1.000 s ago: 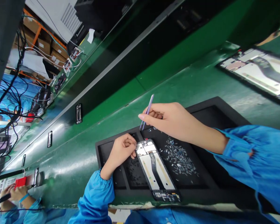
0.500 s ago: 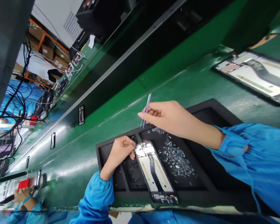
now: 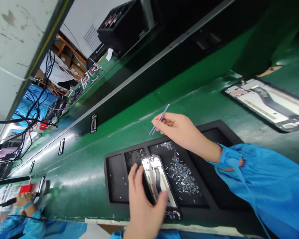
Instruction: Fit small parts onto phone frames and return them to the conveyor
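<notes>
Pinching slim, shiny tweezers [image 3: 164,112] in right fingers [image 3: 160,125], left fingers [image 3: 139,181] spread wide over rectangular phone [image 3: 161,181]

left grip [image 3: 145,207] splayed, right grip [image 3: 179,127] pinched, right forearm [image 3: 259,182] slanting

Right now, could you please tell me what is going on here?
The person's right hand holds tweezers up near the far edge of the black tray. The left hand is open over an uncovered phone lying across the tray; whether it touches is hard to tell. Small parts lie scattered beside the phone.
</notes>
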Demonstrator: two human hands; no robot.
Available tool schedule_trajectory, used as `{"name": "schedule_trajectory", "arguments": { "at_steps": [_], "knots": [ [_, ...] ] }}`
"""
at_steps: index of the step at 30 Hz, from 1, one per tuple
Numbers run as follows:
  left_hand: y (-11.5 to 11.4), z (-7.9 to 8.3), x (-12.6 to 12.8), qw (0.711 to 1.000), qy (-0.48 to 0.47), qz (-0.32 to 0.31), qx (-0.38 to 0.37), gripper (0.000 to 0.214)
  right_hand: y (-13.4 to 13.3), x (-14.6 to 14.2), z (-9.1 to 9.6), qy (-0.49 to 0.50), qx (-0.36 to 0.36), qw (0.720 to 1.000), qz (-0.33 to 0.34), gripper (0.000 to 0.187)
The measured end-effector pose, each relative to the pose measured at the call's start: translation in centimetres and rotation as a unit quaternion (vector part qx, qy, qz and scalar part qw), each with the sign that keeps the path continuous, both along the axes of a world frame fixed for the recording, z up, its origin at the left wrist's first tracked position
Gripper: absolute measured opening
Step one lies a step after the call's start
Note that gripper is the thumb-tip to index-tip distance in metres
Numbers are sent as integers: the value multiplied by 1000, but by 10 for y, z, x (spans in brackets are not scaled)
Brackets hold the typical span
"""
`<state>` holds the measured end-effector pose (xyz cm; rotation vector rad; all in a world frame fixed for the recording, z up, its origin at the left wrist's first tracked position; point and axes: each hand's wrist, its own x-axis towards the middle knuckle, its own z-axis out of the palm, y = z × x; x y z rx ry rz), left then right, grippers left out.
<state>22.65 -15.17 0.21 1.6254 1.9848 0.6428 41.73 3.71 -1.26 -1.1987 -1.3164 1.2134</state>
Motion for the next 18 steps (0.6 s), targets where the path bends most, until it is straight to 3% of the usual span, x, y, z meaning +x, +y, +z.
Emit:
{"name": "schedule_trajectory", "arguments": {
  "at_steps": [2, 5, 9, 11, 13, 15, 18],
  "knots": [
    [-22, -17, 24, 998, 53, -15, 14, 90, 1, 1, -2, 15, -2, 1000, -7, 29],
    [-34, -30, 44, 998, 57, 18, 36, 89, 5, 4, -5, 35, -2, 999, -26, 32],
    [-9, -11, 31, 994, 41, 30, 100, 88, 11, 14, -3, 59, 19, 995, -80, 37],
    [29, 3, 12, 993, 44, 5, 112, 90, 9, 22, 2, 62, 46, 992, -103, 36],
    [86, 10, -8, 993, 43, -5, 113, 93, 1, 31, 6, 52, 78, 991, -97, 33],
    [156, 5, -23, 993, 45, -4, 111, 94, -13, 40, 8, 28, 104, 993, -56, 28],
    [258, -15, -31, 992, 60, 14, 108, 92, -37, 53, 1, -22, 127, 991, 18, 23]
  ]
}}
